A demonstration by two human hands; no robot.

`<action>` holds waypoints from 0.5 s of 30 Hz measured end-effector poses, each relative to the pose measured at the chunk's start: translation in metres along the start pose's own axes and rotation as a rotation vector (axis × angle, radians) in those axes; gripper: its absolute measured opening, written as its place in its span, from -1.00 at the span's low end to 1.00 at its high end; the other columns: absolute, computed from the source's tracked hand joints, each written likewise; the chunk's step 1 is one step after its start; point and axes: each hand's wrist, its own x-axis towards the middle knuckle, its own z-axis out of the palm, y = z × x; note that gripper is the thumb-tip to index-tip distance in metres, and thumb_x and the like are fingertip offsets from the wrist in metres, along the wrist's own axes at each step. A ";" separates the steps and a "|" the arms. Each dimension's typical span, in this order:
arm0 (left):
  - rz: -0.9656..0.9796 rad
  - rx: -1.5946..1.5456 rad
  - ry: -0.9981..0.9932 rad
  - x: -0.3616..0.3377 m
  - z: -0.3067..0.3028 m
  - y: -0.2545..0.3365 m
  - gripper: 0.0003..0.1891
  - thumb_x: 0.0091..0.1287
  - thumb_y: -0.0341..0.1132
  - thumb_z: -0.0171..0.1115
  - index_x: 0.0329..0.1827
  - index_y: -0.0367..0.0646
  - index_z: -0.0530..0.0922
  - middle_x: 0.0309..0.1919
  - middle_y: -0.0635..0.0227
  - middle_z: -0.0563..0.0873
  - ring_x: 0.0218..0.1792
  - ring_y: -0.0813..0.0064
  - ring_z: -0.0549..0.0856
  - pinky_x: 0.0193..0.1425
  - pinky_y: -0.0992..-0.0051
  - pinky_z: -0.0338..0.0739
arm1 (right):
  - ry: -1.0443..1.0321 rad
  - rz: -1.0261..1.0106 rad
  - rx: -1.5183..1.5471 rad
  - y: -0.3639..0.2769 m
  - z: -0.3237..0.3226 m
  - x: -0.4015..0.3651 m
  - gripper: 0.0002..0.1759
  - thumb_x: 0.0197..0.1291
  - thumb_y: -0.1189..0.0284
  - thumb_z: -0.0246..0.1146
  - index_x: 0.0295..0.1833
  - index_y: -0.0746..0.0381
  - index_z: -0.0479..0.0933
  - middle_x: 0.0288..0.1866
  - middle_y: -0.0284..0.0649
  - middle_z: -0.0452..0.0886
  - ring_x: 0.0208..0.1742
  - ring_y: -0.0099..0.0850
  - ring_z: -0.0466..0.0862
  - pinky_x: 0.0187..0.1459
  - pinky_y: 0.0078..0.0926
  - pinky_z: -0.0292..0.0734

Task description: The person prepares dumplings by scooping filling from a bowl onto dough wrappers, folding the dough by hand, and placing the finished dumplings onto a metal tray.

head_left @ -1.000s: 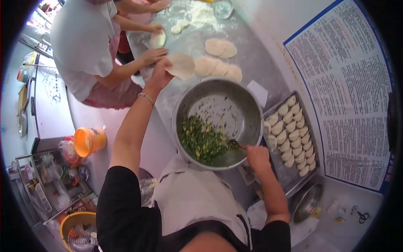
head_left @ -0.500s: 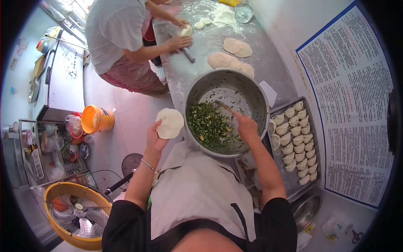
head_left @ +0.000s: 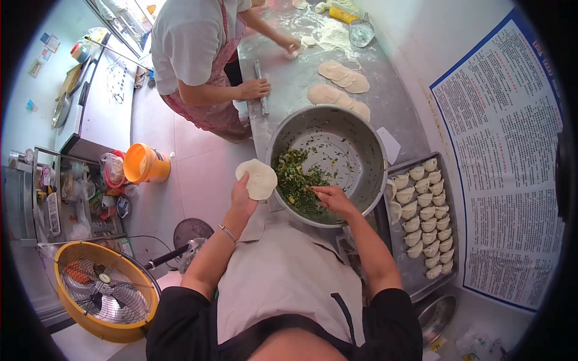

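On the fingers of my left hand [head_left: 242,197] lies a round, flat dumpling wrapper [head_left: 262,180], just left of a large metal pot [head_left: 367,150]. My right hand [head_left: 335,200] reaches over the pot's near rim, closed around the handle of a spoon, whose head is hidden in the filling. Chopped green filling [head_left: 298,174] with small yellow bits is heaped on the pot's left side, with scraps stuck to the bottom and wall. To the right, a metal tray [head_left: 415,278] carries rows of folded dumplings [head_left: 428,212].
Across the steel table [head_left: 283,87], another person [head_left: 195,54] has one hand on a rolling pin [head_left: 260,78] and the other near dough. Overlapping wrappers [head_left: 344,77] lie behind the pot, beside flour and a scoop [head_left: 361,33]. A yellow fan [head_left: 105,289] and orange bucket [head_left: 147,162] stand left.
My right hand has moved left and nearer to me, taking the spoon into the filling. My left hand and wrapper sit slightly further right. The other person's hands have moved apart.
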 end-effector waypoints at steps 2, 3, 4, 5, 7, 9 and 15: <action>0.064 0.079 0.030 0.004 0.020 -0.007 -0.56 0.65 -0.16 -0.11 0.44 -0.24 0.33 0.32 0.08 0.56 0.27 0.07 0.62 0.37 0.03 0.55 | 0.026 -0.095 0.033 -0.003 0.003 -0.010 -0.60 0.49 0.45 0.15 0.35 0.35 0.54 -0.50 -0.52 0.36 -0.50 -0.68 0.29 -0.47 -0.62 0.24; 0.076 0.115 0.027 0.009 0.027 -0.013 -0.55 0.65 -0.14 -0.13 0.44 -0.23 0.33 0.32 0.09 0.56 0.27 0.08 0.62 0.37 0.03 0.55 | 0.054 -0.130 0.037 -0.005 0.003 -0.015 -0.60 0.49 0.45 0.15 0.36 0.32 0.55 -0.50 -0.51 0.35 -0.50 -0.68 0.29 -0.46 -0.61 0.25; 0.088 0.150 0.023 0.015 0.032 -0.020 -0.55 0.66 -0.13 -0.14 0.45 -0.22 0.33 0.31 0.10 0.56 0.27 0.08 0.62 0.37 0.02 0.54 | 0.082 -0.165 0.040 -0.008 0.004 -0.020 -0.60 0.48 0.45 0.16 0.36 0.29 0.55 -0.51 -0.51 0.35 -0.49 -0.68 0.30 -0.46 -0.60 0.25; 0.099 0.186 0.018 0.020 0.039 -0.027 -0.54 0.66 -0.11 -0.15 0.45 -0.21 0.33 0.30 0.11 0.57 0.27 0.09 0.62 0.37 0.02 0.54 | 0.111 -0.200 0.043 -0.011 0.005 -0.025 -0.60 0.48 0.46 0.16 0.36 0.27 0.56 -0.51 -0.51 0.35 -0.49 -0.68 0.31 -0.46 -0.60 0.26; 0.008 0.084 -0.016 0.029 0.055 -0.044 -0.51 0.67 -0.07 -0.23 0.47 -0.20 0.32 0.35 0.11 0.54 0.32 0.08 0.57 0.44 0.01 0.46 | 0.237 -0.310 -0.128 -0.020 0.012 -0.037 -0.60 0.45 0.48 0.16 0.35 0.19 0.58 -0.52 -0.44 0.41 -0.50 -0.61 0.39 -0.46 -0.54 0.33; -0.093 -0.004 -0.078 0.032 0.073 -0.058 -0.45 0.67 0.02 -0.36 0.49 -0.15 0.30 0.40 0.13 0.49 0.39 0.05 0.50 0.51 -0.05 0.35 | 0.440 -0.529 -0.332 -0.019 0.023 -0.040 -0.58 0.41 0.51 0.17 0.35 0.11 0.59 -0.50 -0.37 0.48 -0.49 -0.52 0.49 -0.45 -0.46 0.42; -0.211 -0.145 -0.029 0.031 0.107 -0.073 -0.41 0.66 0.08 -0.43 0.46 -0.12 0.34 0.41 0.12 0.47 0.42 0.03 0.44 0.53 -0.12 0.27 | 0.800 -0.606 -1.021 -0.013 0.052 -0.061 -0.42 0.28 0.60 0.16 0.39 -0.04 0.56 -0.33 -0.23 0.60 -0.33 -0.22 0.67 -0.32 -0.25 0.57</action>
